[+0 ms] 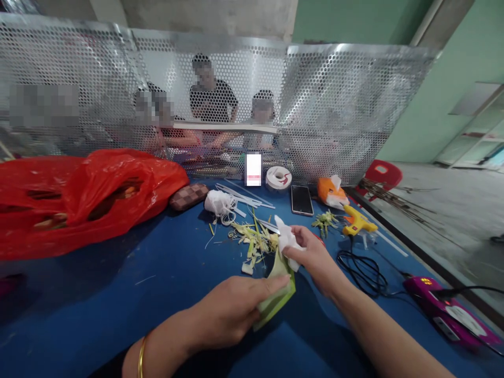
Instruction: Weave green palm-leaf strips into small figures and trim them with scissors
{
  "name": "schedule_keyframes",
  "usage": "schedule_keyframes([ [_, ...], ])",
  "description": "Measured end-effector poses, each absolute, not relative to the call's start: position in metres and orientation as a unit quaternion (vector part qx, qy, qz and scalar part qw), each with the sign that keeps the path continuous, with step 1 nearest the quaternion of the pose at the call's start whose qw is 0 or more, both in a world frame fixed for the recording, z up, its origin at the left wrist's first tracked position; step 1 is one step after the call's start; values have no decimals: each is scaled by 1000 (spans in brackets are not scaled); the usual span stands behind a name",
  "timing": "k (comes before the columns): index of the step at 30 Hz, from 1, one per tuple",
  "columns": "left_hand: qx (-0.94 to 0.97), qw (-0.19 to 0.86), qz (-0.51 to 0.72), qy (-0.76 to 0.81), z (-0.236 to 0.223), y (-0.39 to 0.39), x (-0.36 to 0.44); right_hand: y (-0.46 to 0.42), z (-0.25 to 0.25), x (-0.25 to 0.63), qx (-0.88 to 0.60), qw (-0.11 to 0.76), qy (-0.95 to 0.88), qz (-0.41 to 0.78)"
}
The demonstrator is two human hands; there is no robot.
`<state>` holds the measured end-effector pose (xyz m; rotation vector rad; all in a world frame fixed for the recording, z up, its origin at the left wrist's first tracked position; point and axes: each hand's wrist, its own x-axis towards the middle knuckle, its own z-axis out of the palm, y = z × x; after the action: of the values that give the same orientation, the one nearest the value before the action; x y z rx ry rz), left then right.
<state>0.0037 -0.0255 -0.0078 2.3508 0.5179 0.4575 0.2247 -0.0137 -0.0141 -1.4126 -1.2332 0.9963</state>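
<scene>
Green piece (275,304) is at front centre of my head view, up off the bench (157,299), lying slantwise with its far end toward the clippings (254,239). I've got the left hand (232,310) clamped on it, thumb along the top face, fingers curled under. Right hand (311,254) is pinching a crumpled white tissue (286,241) between thumb and fingers, right at the far end of the piece; I can't tell if tissue and piece actually touch. Clippings lie loose just beyond the piece, with a metal blade (270,226) next to them, partly hidden by the tissue. Further out I have a bundle of white string (218,202), loose ends trailing, some flat white strips (252,199) behind it, then a white roll (278,177) lying flat and a dark-screened phone (301,200) to its right. Right side: orange tissue pack (329,191), a second small heap of scraps (326,221), yellow glue gun (358,221), its black cable (364,278) looped on the bench, purple power strip (449,310) near the edge. Left side: checkered case (189,197) beside a big red bag (90,205), mouth open. Back edge: perforated metal screen (334,94), people (212,100) behind it. Red stool (386,176) on the floor, far right.
</scene>
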Motion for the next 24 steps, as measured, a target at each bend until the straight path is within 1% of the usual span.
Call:
schedule_keyframes([
  [2,900,355,169,189,-9,-26,4,-14,-12,223,-570,515,-515,381],
  [4,897,364,167,188,-10,-26,5,-14,-11,223,-584,532,-526,317],
  [6,898,360,167,191,-11,-27,5,-13,-12,224,-601,542,-530,253],
  [8,905,345,159,194,-12,-27,5,-12,-12,225,-616,550,-520,219],
  [13,917,317,131,204,-13,-27,5,-5,-15,236,-624,577,-475,230],
  [16,908,328,125,227,-12,-25,5,1,-11,250,-609,621,-427,246],
  [18,886,346,137,275,-11,-24,5,2,-5,258,-603,659,-389,227],
  [19,870,359,149,304,-10,-23,5,1,-2,260,-613,664,-383,192],
  [22,818,404,181,368,-6,-22,6,-8,2,256,-636,608,-469,75],
  [24,794,433,191,381,-5,-22,8,-16,0,246,-602,555,-574,29],
])
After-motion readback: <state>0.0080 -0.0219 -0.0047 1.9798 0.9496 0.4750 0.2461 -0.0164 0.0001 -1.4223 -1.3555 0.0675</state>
